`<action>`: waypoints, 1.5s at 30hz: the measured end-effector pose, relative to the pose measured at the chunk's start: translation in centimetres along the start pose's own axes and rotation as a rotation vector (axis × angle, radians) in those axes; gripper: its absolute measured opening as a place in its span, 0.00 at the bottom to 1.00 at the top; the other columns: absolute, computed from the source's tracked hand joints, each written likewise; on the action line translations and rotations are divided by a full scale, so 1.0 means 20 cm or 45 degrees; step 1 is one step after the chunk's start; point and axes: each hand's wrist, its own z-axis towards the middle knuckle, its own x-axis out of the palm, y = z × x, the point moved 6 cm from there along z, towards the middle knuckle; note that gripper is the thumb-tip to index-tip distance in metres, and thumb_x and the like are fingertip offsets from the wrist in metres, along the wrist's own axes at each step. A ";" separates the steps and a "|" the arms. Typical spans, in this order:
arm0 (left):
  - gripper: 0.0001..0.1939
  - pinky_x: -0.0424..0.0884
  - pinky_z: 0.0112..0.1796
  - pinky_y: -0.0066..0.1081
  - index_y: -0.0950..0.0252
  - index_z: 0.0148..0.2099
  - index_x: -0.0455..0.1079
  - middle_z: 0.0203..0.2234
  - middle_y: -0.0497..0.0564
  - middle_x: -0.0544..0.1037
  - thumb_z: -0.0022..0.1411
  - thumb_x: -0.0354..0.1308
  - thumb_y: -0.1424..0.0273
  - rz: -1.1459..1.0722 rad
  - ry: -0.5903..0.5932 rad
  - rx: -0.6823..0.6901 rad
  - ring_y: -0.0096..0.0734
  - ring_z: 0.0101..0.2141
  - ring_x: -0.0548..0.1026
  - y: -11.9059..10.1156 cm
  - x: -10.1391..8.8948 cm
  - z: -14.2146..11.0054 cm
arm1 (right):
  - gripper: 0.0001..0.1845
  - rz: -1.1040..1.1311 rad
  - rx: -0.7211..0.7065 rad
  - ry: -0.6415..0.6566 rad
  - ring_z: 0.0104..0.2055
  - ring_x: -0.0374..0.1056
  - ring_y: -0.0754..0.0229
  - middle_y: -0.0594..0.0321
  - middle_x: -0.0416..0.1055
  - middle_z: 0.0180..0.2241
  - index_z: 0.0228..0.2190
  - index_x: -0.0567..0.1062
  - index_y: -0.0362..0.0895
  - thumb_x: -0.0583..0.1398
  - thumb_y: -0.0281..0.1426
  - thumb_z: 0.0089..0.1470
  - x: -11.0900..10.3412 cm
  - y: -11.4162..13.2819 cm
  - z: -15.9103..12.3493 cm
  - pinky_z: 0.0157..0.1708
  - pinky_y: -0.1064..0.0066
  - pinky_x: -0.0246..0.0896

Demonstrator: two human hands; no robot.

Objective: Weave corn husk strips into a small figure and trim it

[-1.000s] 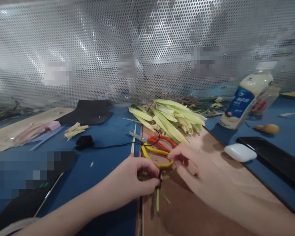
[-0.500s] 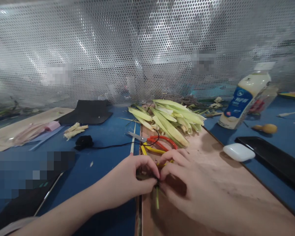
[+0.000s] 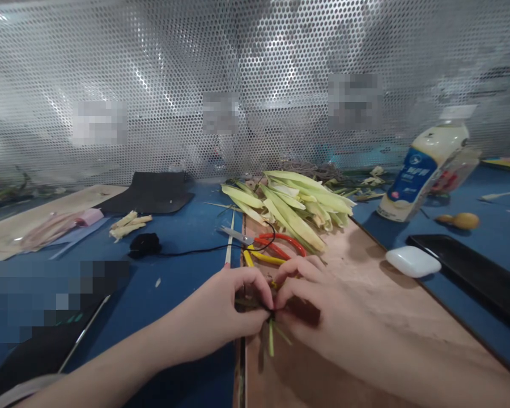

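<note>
A silvery perforated wall (image 3: 238, 56) stands behind a blue table (image 3: 182, 275) with a brown board (image 3: 365, 277) on it. The green stem (image 3: 271, 340) is on the near side of the scissors (image 3: 267, 258), above the board, its upper part hidden by fingers. The left hand's (image 3: 233, 303) thumb and forefinger are pinched together on its dark end; the right hand's (image 3: 323, 306) fingertips meet them there, though I cannot tell whether they grip it too. Black thread (image 3: 204, 250) crosses the scissors and runs to a black ball (image 3: 145, 245) on their left. Pale husks (image 3: 297, 207) lie heaped just beyond the scissors. Well to the scissors' right are a white case (image 3: 413, 262), a black phone (image 3: 463, 272) and, farther back, a tilted-looking bottle (image 3: 423, 170).
</note>
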 end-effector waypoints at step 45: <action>0.06 0.67 0.43 0.32 0.64 0.30 0.66 0.35 0.49 0.77 0.51 0.52 0.79 -0.001 -0.077 -0.030 0.33 0.40 0.73 -0.04 -0.06 -0.02 | 0.09 -0.572 -0.155 -0.053 0.40 0.58 0.60 0.64 0.68 0.33 0.19 0.67 0.42 0.60 0.17 0.36 -0.10 0.12 -0.02 0.38 0.68 0.54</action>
